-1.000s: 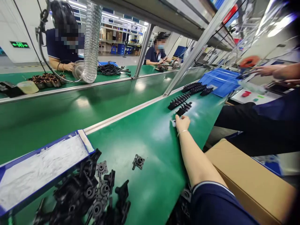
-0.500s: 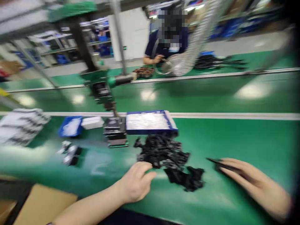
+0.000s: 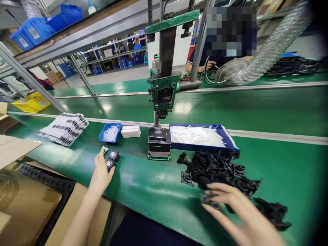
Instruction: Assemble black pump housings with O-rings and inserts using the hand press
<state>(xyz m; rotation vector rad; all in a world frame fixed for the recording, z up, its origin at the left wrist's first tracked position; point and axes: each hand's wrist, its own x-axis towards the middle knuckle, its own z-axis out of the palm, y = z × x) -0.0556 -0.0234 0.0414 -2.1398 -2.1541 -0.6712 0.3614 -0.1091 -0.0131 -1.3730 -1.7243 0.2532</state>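
Note:
On the left, my left hand [image 3: 100, 174] curls around a small group of black plastic parts with white round centres [image 3: 112, 156]; its thumb and fingers touch them. A small white piece [image 3: 105, 149] shows at its fingertips. My right hand [image 3: 233, 205], slightly blurred, pinches a dark plastic part [image 3: 210, 201] between thumb and fingers. Just beyond it spreads a heap of black plastic brackets [image 3: 212, 169]. More black parts [image 3: 274, 212] lie to its right, partly covered by the hand.
A green hand press [image 3: 164, 92] stands mid-bench on its black base [image 3: 159, 145]. Behind are a blue tray of white strips [image 3: 230, 136], a blue bin of white rings [image 3: 119, 131], a white block [image 3: 131, 132] and stacked white sheets [image 3: 64, 128]. Cardboard boxes [image 3: 79, 205] stand lower left; a co-worker [image 3: 200, 61] sits opposite.
The view has swung left. My left hand has gone from beside the black heap to the black-and-white parts. My right hand has come in from the right to the heap's near side.

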